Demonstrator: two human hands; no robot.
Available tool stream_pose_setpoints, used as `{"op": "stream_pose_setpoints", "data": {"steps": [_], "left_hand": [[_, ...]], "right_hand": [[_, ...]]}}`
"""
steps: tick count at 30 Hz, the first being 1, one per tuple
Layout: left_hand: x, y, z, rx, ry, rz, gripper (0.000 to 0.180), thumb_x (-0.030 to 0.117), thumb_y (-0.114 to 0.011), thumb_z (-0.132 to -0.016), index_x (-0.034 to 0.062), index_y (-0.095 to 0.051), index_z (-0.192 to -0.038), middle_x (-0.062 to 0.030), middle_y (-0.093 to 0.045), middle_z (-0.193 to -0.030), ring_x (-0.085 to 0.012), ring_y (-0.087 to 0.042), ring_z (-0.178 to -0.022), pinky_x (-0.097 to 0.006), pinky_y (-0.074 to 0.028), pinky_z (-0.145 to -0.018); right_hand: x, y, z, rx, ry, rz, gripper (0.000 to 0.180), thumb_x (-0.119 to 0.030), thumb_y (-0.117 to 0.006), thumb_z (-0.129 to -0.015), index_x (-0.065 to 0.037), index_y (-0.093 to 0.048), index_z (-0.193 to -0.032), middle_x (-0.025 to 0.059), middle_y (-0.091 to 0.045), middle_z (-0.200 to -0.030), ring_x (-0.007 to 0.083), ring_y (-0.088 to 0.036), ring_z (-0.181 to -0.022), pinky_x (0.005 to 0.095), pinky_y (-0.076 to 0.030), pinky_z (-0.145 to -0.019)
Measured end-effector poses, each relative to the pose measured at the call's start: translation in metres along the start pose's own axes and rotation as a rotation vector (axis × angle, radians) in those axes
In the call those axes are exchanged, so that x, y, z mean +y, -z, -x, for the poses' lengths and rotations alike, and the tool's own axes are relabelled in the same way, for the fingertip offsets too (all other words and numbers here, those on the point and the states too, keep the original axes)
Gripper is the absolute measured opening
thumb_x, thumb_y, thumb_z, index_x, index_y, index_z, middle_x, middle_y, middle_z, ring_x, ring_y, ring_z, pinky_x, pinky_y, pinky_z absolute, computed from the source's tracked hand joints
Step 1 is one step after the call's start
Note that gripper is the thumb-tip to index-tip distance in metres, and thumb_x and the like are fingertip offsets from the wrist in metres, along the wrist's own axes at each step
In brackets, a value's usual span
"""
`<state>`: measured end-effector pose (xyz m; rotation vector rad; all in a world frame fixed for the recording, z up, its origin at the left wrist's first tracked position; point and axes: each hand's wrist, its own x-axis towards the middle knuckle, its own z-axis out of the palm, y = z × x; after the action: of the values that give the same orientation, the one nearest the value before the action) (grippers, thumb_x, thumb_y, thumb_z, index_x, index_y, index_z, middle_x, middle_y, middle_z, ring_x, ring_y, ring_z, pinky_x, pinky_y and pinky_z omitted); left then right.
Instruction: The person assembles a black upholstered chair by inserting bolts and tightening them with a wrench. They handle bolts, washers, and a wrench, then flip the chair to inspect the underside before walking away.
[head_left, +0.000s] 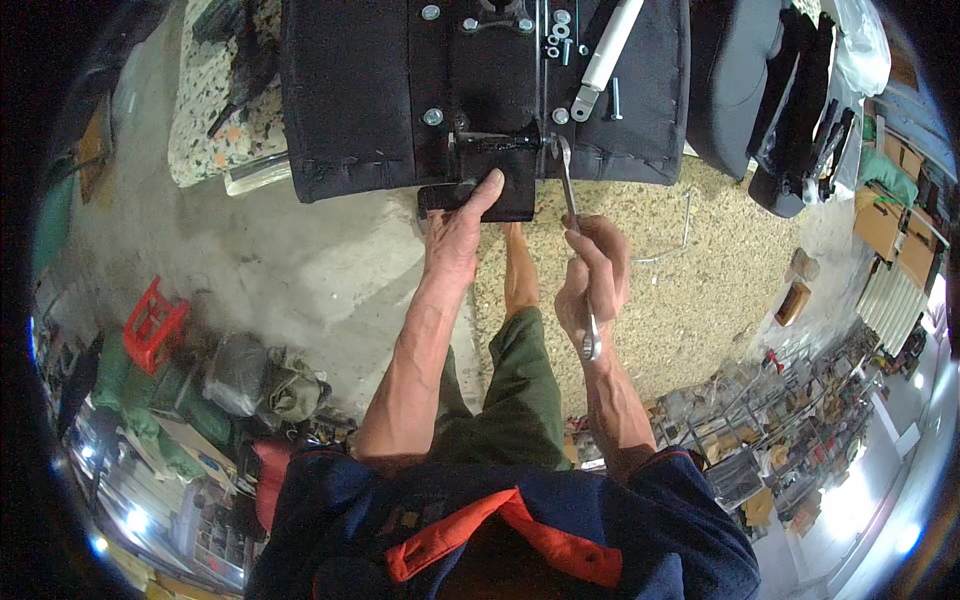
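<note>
A black padded seat-like panel (350,100) lies before me with a black metal bracket (515,185) along its middle. My left hand (455,235) grips the bracket's near edge, thumb on top and fingers hidden underneath. A long bolt (495,137) passes crosswise through the bracket. In my right hand (595,270) is a silver combination wrench (570,190), fingers closed round its shaft. Its far end is at the bolt's right end; whether it is seated there I cannot tell. The wrench's ring end sticks out toward my wrist.
On the panel lie a white gas strut (610,50), a loose bolt (616,98) and several nuts and washers (556,45). Another black padded piece (735,80) is at the right. A thin bent metal rod (687,215) lies beyond my right hand. A red stool (155,325) stands left.
</note>
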<state>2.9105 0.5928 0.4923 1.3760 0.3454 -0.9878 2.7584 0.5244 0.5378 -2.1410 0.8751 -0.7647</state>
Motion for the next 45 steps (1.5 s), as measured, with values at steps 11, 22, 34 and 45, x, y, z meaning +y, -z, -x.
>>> {"op": "stream_pose_setpoints", "data": {"steps": [11, 22, 34, 45], "left_hand": [[0.003, -0.001, 0.001, -0.031, 0.031, 0.038, 0.044, 0.018, -0.086, -0.084, 0.0068, -0.069, -0.124, -0.0044, -0.070, -0.120, -0.0155, -0.063, -0.111, -0.034, -0.047, -0.104], [0.007, -0.002, 0.004, 0.003, 0.061, 0.015, 0.044, 0.017, -0.086, -0.085, 0.0065, -0.069, -0.123, -0.0039, -0.070, -0.119, -0.0154, -0.064, -0.111, -0.033, -0.048, -0.103], [0.000, 0.004, 0.003, 0.007, 0.088, -0.021, 0.051, 0.022, -0.088, -0.082, 0.0065, -0.068, -0.126, -0.0041, -0.070, -0.122, -0.0162, -0.062, -0.113, -0.035, -0.046, -0.105], [0.008, -0.003, 0.006, -0.029, 0.015, -0.051, 0.069, 0.031, -0.090, -0.078, 0.0083, -0.061, -0.137, -0.0043, -0.063, -0.134, -0.0180, -0.056, -0.123, -0.038, -0.037, -0.113]], "right_hand": [[0.016, -0.006, 0.007, -0.110, 0.052, 0.023, 0.037, -0.030, -0.048, -0.109, 0.003, -0.064, -0.117, 0.0242, -0.057, -0.127, 0.0375, -0.067, -0.112, 0.0454, -0.058, -0.091], [0.009, -0.002, 0.013, -0.122, 0.034, 0.015, 0.044, -0.034, -0.042, -0.111, 0.004, -0.060, -0.125, 0.0264, -0.057, -0.128, 0.0397, -0.066, -0.115, 0.0486, -0.056, -0.094], [-0.014, 0.012, -0.070, -0.175, -0.105, 0.179, 0.032, -0.021, -0.048, -0.107, 0.001, -0.071, -0.101, 0.0191, -0.071, -0.096, 0.0263, -0.071, -0.093, 0.0381, -0.056, -0.079], [-0.004, -0.045, -0.249, -0.330, 0.072, 0.444, 0.041, -0.030, -0.058, -0.097, 0.007, -0.069, -0.081, 0.0215, -0.063, -0.066, 0.0285, -0.063, -0.063, 0.0436, -0.050, -0.059]]}}
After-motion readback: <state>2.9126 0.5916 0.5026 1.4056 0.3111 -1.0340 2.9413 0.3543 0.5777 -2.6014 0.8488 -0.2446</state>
